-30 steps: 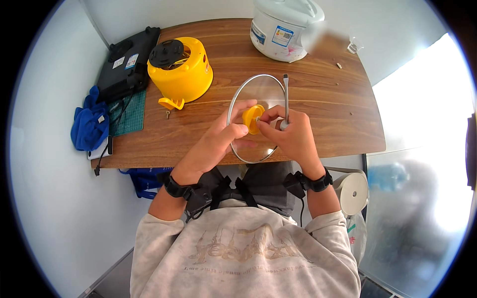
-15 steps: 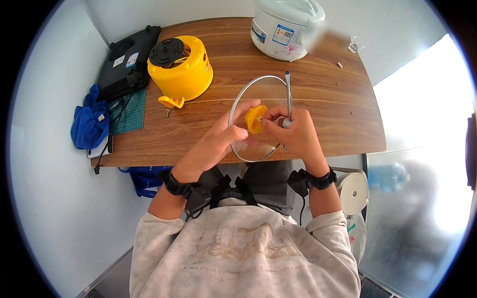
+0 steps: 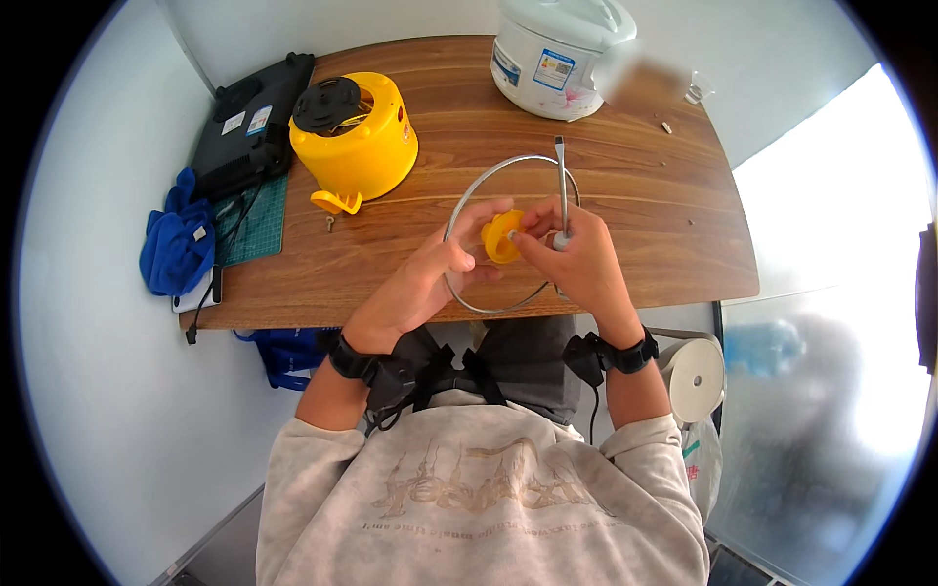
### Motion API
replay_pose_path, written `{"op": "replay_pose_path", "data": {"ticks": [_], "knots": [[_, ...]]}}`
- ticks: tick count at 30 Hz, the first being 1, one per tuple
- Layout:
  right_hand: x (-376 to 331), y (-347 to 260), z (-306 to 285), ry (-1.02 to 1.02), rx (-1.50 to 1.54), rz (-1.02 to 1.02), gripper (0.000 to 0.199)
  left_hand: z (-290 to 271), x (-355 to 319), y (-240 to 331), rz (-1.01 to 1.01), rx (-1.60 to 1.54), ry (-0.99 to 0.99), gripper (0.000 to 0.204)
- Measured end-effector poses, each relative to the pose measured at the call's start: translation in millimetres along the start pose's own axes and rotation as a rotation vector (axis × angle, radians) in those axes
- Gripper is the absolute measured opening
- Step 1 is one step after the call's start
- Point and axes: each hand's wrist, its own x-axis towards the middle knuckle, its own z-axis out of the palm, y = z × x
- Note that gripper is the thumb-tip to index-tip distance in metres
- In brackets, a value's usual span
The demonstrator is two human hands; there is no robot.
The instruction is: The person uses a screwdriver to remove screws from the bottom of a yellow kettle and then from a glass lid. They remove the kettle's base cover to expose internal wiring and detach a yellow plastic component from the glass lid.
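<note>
A round glass lid (image 3: 523, 184) with a thin metal rim is tilted up over the table's near edge. At its middle sits a yellow knob (image 3: 499, 239), its hollow side facing me. My left hand (image 3: 425, 278) grips the lid from the left, thumb at the rim and fingers spread around the knob. My right hand (image 3: 578, 252) is closed, thumb and index finger pinching at a small pale piece in the knob's centre. A screwdriver (image 3: 562, 181) with a flat metal blade is tucked in that same hand, blade pointing away from me; its handle is mostly hidden.
A yellow appliance housing (image 3: 381, 156) with a black disc stands at left, a small metal piece (image 3: 329, 224) before it. Farther left are a black device (image 3: 239, 137), green mat (image 3: 259, 225) and blue cloth (image 3: 176, 244). A white rice cooker (image 3: 537, 83) stands at the back.
The lid has tilted slightly and shifted a little left. My left fingers have moved slightly around the knob. My right hand keeps its pinch, with the screwdriver leaning a bit more left.
</note>
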Motion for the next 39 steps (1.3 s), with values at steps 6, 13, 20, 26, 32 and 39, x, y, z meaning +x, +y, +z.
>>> {"op": "replay_pose_path", "data": {"ticks": [6,13,20,26,32,39], "knots": [[5,0,7,-0.025,-0.147,0.031,0.020,-13,5,-11,-0.032,-0.150,0.066,0.067],[20,26,20,-0.062,-0.176,-0.011,0.019,-40,16,-29,-0.080,-0.389,0.133,0.062],[26,35,26,-0.132,-0.190,0.081,0.023,-53,17,-44,-0.156,-0.521,0.199,0.062],[27,46,31,-0.139,-0.248,0.003,0.020,-57,18,-52,-0.152,-0.460,0.158,0.061],[26,53,36,-0.043,-0.383,-0.080,0.017,-50,18,-60,-0.095,-0.282,0.163,0.054],[21,54,31,-0.011,-0.343,-0.069,0.019,-45,18,-64,-0.052,-0.014,0.204,0.058]]}}
